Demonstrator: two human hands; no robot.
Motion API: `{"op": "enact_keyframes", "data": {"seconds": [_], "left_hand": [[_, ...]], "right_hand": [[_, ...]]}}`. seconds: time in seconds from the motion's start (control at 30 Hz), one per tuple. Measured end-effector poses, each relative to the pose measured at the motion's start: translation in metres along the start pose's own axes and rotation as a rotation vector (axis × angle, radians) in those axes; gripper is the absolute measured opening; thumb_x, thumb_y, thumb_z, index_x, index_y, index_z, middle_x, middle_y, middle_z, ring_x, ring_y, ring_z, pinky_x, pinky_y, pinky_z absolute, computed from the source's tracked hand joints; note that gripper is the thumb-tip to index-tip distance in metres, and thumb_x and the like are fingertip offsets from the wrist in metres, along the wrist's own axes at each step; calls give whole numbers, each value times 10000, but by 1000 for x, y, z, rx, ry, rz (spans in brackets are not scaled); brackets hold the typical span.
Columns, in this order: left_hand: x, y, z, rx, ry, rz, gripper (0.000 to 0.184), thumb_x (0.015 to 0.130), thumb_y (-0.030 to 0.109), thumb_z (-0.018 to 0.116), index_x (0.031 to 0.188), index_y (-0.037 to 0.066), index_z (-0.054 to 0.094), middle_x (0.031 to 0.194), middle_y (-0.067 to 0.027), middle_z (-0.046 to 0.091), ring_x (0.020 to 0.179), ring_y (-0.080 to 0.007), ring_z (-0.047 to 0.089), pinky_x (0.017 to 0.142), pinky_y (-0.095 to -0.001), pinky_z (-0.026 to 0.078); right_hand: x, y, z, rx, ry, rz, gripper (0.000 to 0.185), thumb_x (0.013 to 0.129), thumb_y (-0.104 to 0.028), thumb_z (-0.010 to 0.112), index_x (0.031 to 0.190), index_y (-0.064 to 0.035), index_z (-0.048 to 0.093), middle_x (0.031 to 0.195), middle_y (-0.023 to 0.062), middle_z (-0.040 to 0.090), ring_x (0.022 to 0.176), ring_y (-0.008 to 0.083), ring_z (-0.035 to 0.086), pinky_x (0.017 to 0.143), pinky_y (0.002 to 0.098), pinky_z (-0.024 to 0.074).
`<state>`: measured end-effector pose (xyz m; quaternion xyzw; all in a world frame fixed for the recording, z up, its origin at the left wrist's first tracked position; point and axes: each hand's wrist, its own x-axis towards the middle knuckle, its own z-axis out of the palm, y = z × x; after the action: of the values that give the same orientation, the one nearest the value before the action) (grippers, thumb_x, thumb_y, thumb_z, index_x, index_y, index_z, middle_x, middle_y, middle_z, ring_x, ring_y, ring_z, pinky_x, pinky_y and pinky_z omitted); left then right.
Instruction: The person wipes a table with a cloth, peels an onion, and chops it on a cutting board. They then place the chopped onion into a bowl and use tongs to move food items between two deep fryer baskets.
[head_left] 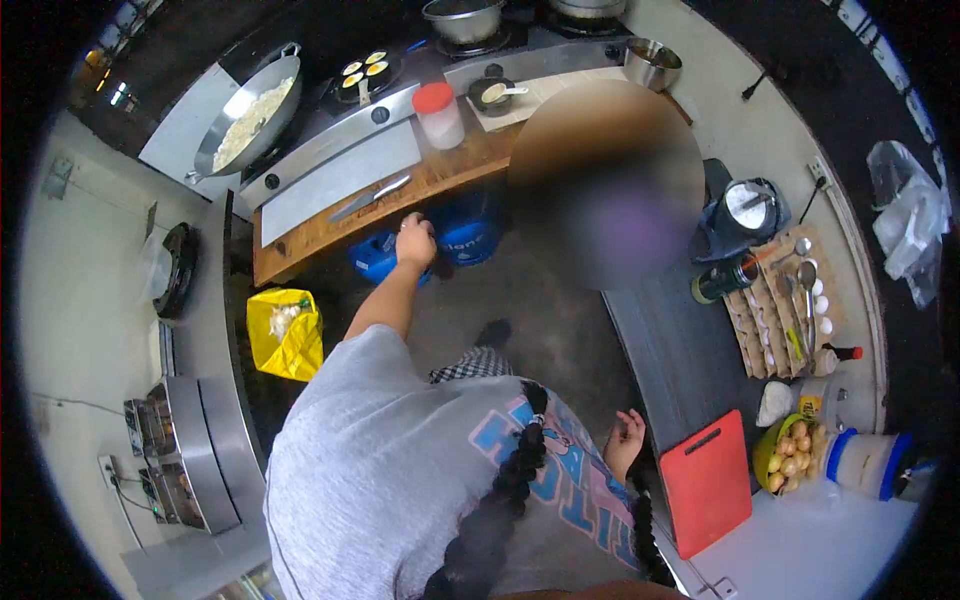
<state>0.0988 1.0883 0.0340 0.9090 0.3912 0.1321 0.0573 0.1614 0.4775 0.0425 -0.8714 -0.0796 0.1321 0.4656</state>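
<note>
One knife (pixel 371 198) | just beyond left hand (pixel 415 240), grip unclear | right hand (pixel 626 442) loosely spread

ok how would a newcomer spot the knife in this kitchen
Find the stove, then the wooden counter along its front. The knife lies there, by the white sheet. Unlike that sheet and the red-lidded jar, it's slim, with a grey blade.
</note>
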Motion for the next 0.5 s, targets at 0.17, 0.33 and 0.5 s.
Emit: {"op": "enact_keyframes", "data": {"seconds": [0.17,0.33,0.5], "left_hand": [[163,-107,48,129,-162,-133,458,881,80,549,1337,107,524,1464,-126,461,1363,-322,429,1103,-455,384],[270,-173,71,212,-312,-177,500,980,153,404,1479,122,387,1506,-126,431,1400,-320,398,1119,-558,325],[302,-209,84,217,-468,-78,427,988,159,401,1404,74,452,1330,-162,546,1284,-340,505,1089,-555,357]], "right_hand": [[66,-33,88,-243,100,-179,264,847,51,580,1082,-18,680,1199,142,607,1123,271,590,891,346,495],[149,-121,173,-158,157,-149,251,828,67,582,1045,4,690,1185,162,609,1117,310,599,956,371,465],[175,-190,223,-188,48,-138,262,810,63,593,1043,-4,693,1190,158,619,1103,310,611,907,371,498]]}}
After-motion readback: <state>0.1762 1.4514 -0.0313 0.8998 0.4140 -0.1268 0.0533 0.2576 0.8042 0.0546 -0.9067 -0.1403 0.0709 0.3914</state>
